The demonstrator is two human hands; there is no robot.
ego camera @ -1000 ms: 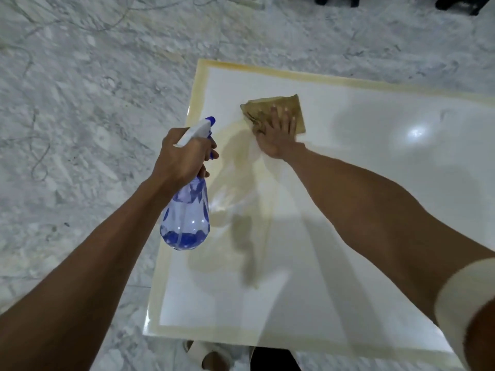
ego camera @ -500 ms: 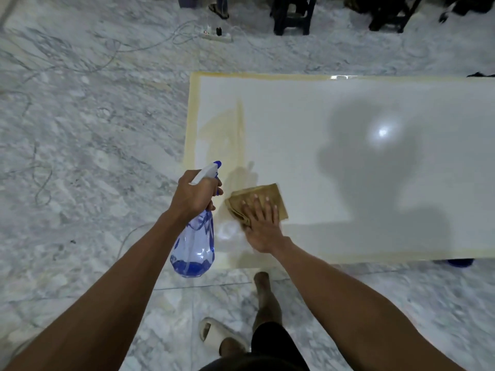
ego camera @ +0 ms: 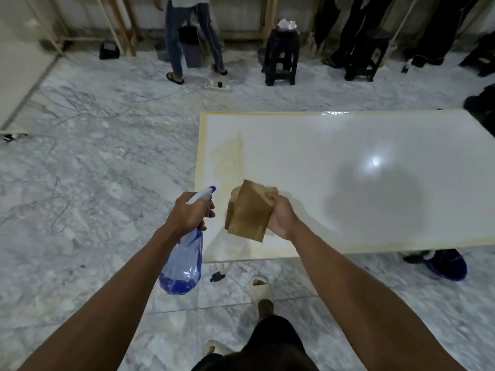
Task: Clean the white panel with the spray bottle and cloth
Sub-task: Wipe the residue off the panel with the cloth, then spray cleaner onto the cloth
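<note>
White panel with a yellowish border and stain at frame centre; tan cloth; clear blue spray bottle; grey-veined marble floor.

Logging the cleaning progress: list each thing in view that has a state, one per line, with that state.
left hand: grips the spray bottle's neck
spray bottle: held up, blue liquid only at the bottom
right hand: holds the cloth
cloth: lifted off the panel, folded, stained brown
white panel: lying flat, yellowish smear at its left end
power strip: on the floor, a red light showing
</note>
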